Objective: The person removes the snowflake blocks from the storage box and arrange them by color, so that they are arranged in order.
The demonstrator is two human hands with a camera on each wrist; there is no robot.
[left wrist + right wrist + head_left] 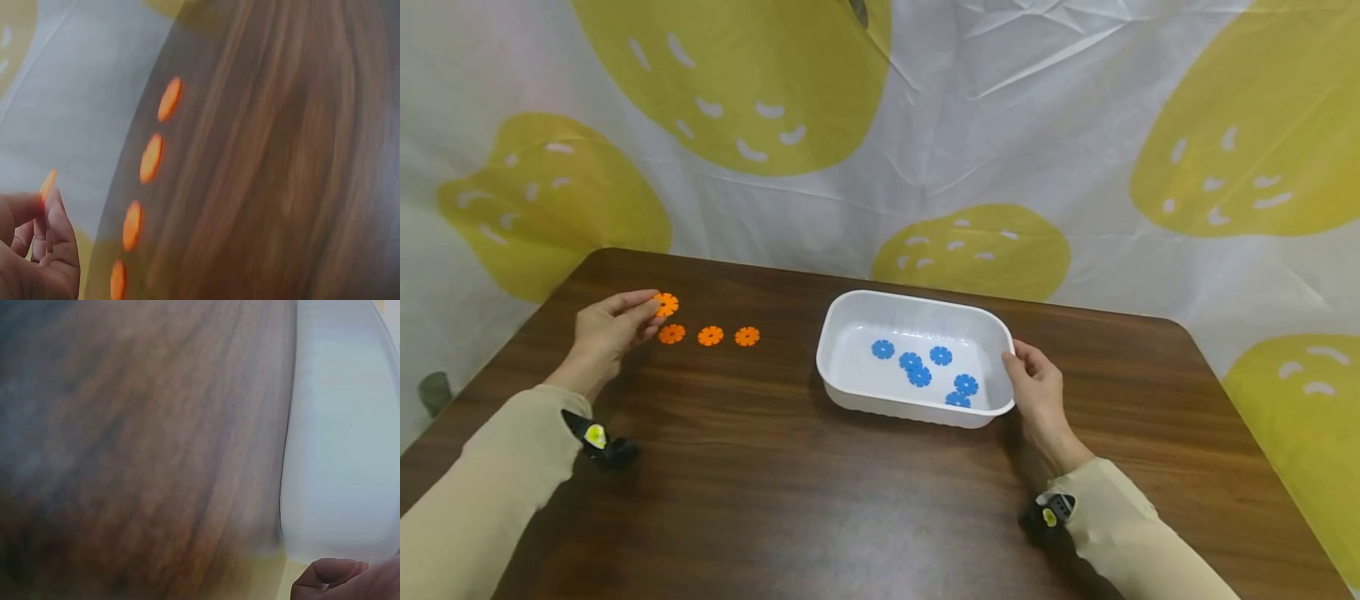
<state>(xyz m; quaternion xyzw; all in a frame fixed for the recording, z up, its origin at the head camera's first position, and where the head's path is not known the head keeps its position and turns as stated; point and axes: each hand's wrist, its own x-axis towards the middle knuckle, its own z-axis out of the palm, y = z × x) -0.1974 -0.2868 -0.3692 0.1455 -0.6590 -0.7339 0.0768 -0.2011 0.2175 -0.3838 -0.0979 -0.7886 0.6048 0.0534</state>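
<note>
My left hand (606,333) pinches an orange notched plastic disc (666,305) between thumb and fingertips, raised above the table; the left wrist view shows this disc (48,184) nearly edge-on. Below and to its right, more orange discs (711,336) lie flat in a row, several of them visible in the left wrist view (150,158). With thumb and fingers at the right end wall, my right hand (1039,392) grips a white plastic basin (850,392). Several blue notched discs (941,356) lie scattered inside it, some overlapping. In the right wrist view only the basin's outer side (344,437) shows.
Both hands work over a brown wood-grain table (820,517) with rounded far corners. A white cloth (970,150) printed with large yellow fruit shapes hangs just behind its far edge. Dark straps with small devices (597,435) sit on both wrists.
</note>
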